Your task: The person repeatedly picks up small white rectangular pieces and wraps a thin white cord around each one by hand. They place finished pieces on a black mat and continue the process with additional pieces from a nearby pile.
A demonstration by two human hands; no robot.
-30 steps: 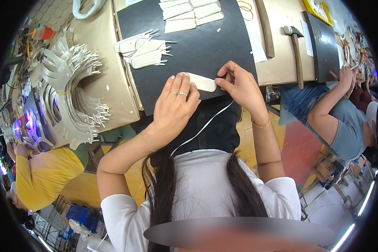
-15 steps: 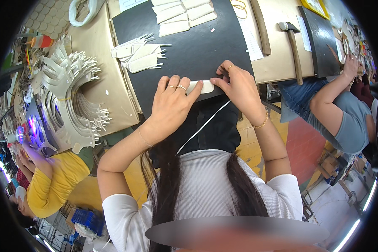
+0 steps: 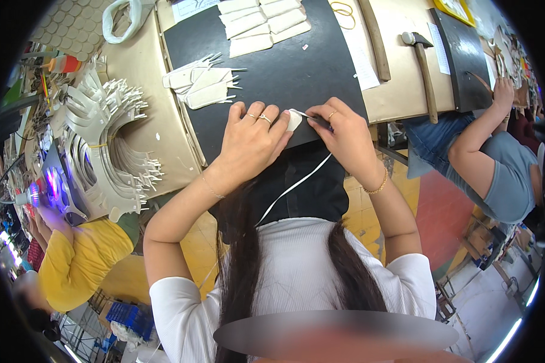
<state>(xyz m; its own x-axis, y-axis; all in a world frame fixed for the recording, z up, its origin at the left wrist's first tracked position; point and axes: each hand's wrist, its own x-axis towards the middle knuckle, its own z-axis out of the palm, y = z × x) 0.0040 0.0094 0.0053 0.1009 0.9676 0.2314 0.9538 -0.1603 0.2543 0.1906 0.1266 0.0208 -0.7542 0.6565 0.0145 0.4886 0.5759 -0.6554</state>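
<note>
A hammer [image 3: 426, 78], stacked curved pieces [image 3: 105, 154] and co-workers [image 3: 88, 260] show a workshop.

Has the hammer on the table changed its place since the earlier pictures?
No. The hammer has not visibly shifted either way against the black board to its right.

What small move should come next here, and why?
Probably a slight, careful guiding of the slim dark object along the pale piece's exposed end. The left hand covers the rest of that piece over the black board, and the right hand holds the object close beside the end; whether they touch is too small to tell.
</note>
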